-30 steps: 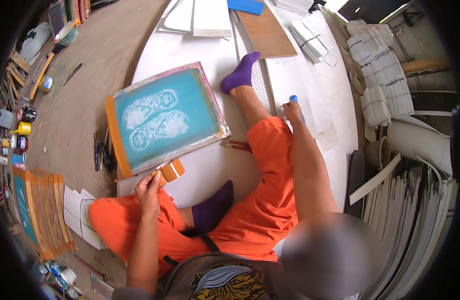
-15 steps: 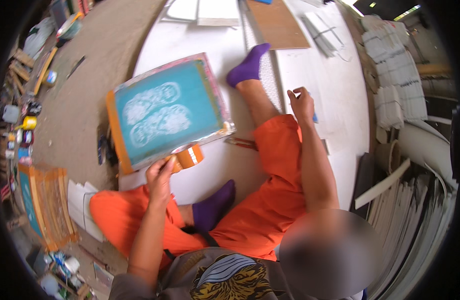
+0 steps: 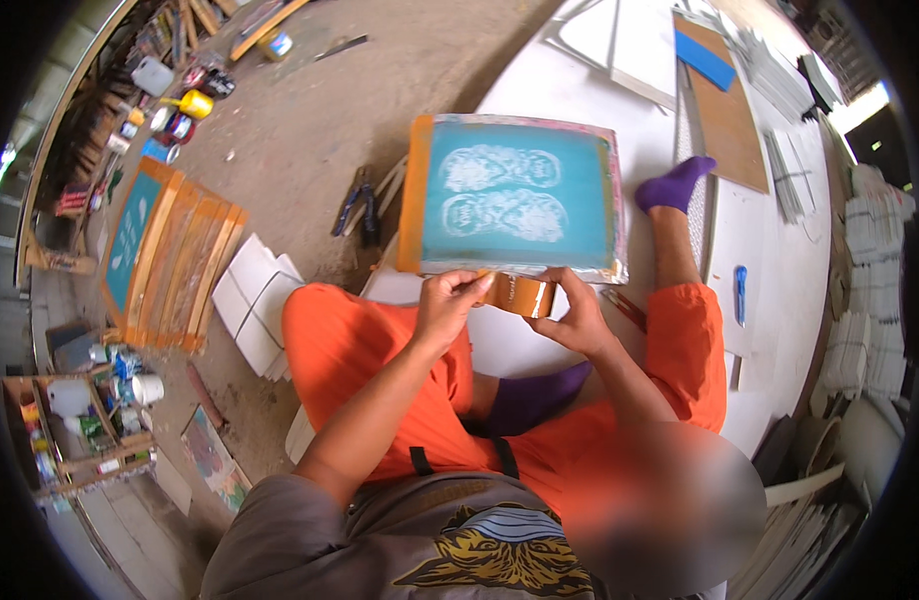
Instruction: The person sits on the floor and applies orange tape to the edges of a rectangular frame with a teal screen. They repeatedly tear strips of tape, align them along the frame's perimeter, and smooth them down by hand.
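Tape roll (image 3: 525,293) | I see left hand (image 3: 450,305) and right hand (image 3: 575,318) gripping it at screen frame (image 3: 515,195) edge | next: pull strip straight, I judge.

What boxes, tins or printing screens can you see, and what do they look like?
Printing screen: on white board before both hands, teal rectangle, orange edge, pale footprint shapes.
Stacked screens: floor at left, orange frames, teal mesh.
Yellow tin: upper left floor.
Wooden crate: lower left, holding pots.
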A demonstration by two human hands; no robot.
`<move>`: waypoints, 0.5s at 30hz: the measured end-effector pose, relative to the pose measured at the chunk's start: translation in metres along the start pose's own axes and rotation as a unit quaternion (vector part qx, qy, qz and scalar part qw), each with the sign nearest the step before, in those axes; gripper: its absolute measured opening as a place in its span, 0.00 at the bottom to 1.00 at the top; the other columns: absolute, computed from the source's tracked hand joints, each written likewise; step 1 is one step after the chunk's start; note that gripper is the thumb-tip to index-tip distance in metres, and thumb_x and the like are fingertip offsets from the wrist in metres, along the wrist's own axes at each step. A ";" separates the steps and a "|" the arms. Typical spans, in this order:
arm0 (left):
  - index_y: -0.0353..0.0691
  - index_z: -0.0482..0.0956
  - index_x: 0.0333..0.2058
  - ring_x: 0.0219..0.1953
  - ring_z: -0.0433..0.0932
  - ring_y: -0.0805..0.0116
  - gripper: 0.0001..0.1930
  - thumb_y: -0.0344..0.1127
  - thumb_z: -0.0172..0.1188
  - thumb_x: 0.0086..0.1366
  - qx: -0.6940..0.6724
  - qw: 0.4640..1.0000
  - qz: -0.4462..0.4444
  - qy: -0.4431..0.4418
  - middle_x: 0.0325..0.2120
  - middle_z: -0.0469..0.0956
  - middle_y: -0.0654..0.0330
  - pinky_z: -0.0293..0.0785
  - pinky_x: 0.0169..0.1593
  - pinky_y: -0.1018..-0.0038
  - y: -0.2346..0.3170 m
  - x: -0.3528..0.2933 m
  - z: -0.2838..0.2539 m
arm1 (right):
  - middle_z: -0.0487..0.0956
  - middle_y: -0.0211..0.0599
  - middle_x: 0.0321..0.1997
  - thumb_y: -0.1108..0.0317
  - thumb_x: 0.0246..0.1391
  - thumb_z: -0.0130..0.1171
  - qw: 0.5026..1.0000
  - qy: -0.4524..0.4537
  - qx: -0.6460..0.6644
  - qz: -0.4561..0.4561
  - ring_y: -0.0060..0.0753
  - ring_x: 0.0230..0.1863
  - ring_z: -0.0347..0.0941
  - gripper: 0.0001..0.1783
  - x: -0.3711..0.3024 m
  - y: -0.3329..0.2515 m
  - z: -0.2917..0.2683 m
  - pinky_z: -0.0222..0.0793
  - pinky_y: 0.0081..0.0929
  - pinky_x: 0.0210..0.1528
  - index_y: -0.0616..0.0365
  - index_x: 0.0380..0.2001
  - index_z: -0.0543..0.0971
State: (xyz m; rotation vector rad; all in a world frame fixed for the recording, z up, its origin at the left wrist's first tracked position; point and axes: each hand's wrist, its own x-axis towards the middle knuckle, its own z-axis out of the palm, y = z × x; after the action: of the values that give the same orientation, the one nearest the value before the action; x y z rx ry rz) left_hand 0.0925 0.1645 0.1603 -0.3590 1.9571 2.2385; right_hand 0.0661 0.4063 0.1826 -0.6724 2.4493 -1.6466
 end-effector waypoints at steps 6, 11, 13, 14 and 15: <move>0.31 0.86 0.34 0.29 0.72 0.84 0.10 0.35 0.70 0.67 -0.014 0.999 0.014 0.025 0.26 0.80 0.70 0.68 0.34 0.81 -0.002 -0.005 -0.011 | 0.82 0.41 0.43 0.67 0.39 0.76 0.991 -0.019 -0.122 -0.053 0.46 0.43 0.80 0.30 0.000 -0.010 0.006 0.74 0.39 0.49 0.56 0.48 0.78; 0.33 0.86 0.31 0.27 0.72 0.84 0.11 0.36 0.70 0.68 0.048 0.998 0.008 0.035 0.23 0.78 0.70 0.67 0.32 0.82 -0.010 -0.008 -0.025 | 0.82 0.42 0.44 0.65 0.40 0.73 0.964 -0.035 -0.259 -0.050 0.52 0.47 0.79 0.29 -0.009 -0.005 -0.004 0.73 0.46 0.53 0.54 0.50 0.79; 0.33 0.85 0.31 0.26 0.73 0.82 0.11 0.36 0.70 0.68 0.011 0.997 -0.024 0.066 0.23 0.78 0.68 0.69 0.31 0.81 -0.010 -0.007 -0.029 | 0.83 0.45 0.46 0.67 0.40 0.71 0.960 -0.032 -0.279 -0.012 0.54 0.50 0.79 0.29 -0.019 0.011 -0.013 0.73 0.47 0.55 0.54 0.50 0.79; 0.33 0.85 0.31 0.25 0.73 0.81 0.12 0.37 0.70 0.68 -0.043 0.995 -0.029 0.088 0.22 0.78 0.67 0.70 0.31 0.81 -0.012 -0.005 -0.035 | 0.83 0.45 0.47 0.67 0.40 0.71 0.960 -0.021 -0.275 0.050 0.55 0.50 0.79 0.28 -0.024 0.016 -0.021 0.73 0.47 0.56 0.55 0.49 0.79; 0.33 0.84 0.30 0.24 0.73 0.81 0.12 0.37 0.70 0.68 -0.048 0.995 -0.022 0.080 0.22 0.78 0.67 0.70 0.30 0.80 -0.017 -0.001 -0.045 | 0.83 0.46 0.47 0.68 0.40 0.70 0.956 -0.010 -0.270 0.113 0.55 0.50 0.79 0.26 -0.029 0.020 -0.033 0.73 0.47 0.56 0.56 0.48 0.80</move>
State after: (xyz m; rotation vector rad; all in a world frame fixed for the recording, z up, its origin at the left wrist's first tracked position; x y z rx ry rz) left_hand 0.1021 0.1224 0.1393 -0.6040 1.8972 2.3486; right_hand 0.0755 0.4525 0.1733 -0.4280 2.8486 -0.8847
